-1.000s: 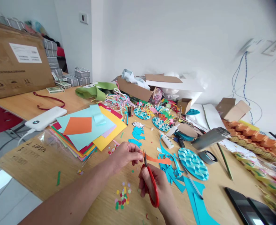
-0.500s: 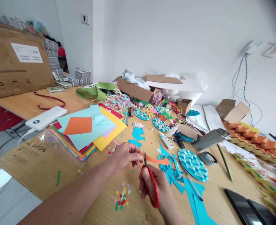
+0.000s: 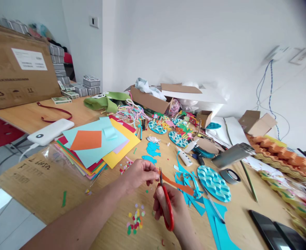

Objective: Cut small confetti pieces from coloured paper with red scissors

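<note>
My left hand (image 3: 139, 173) pinches one end of a thin orange paper strip (image 3: 179, 185) above the wooden table (image 3: 108, 229). My right hand (image 3: 172, 208) grips red-handled scissors (image 3: 166, 203), blades pointing up against the strip just right of my left fingers. Below the hands lies a small heap of coloured paper dots (image 3: 135, 222). Blue paper offcuts (image 3: 194, 198) spread to the right under the strip.
A stack of coloured paper sheets (image 3: 98, 146) lies at left beside a white power bank (image 3: 50, 131). A blue wavy disc (image 3: 214, 182), tape roll (image 3: 230, 175), glue bottle (image 3: 184, 156) and metal flask (image 3: 233, 154) sit right. Dark tablets (image 3: 275, 229) lie near the right edge. Cardboard boxes (image 3: 153, 99) stand behind.
The free end of the orange strip has dropped lower and swung slightly right. Both hands have stayed almost in place, scissors still at the strip.
</note>
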`<state>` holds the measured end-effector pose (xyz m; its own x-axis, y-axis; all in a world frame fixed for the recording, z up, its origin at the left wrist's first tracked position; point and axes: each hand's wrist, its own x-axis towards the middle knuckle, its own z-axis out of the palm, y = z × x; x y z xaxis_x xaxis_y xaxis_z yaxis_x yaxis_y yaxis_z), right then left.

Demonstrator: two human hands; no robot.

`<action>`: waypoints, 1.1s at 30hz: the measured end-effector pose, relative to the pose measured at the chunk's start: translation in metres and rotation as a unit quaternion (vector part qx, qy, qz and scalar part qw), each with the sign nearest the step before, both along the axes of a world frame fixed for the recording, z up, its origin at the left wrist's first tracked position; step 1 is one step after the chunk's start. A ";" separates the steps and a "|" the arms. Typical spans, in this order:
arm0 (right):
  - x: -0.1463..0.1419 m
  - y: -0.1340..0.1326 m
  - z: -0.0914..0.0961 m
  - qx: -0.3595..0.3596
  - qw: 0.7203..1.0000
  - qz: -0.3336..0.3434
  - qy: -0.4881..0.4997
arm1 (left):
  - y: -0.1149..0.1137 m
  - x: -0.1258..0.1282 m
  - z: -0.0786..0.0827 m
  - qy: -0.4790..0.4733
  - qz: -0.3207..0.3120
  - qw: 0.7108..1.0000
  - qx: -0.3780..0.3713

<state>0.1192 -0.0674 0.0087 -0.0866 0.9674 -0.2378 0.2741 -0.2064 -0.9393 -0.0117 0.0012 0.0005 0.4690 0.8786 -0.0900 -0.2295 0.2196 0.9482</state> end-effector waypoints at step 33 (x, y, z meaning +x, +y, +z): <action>0.000 0.000 0.005 -0.020 1.000 -0.016 -0.017 | 0.001 -0.001 -0.001 -0.011 -0.026 0.999 -0.023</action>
<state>0.1187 -0.0678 0.0135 -0.0464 0.9592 -0.2789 0.2988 -0.2531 -0.9201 -0.0131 0.0025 -0.0003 0.5169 0.8478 -0.1187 -0.2371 0.2750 0.9318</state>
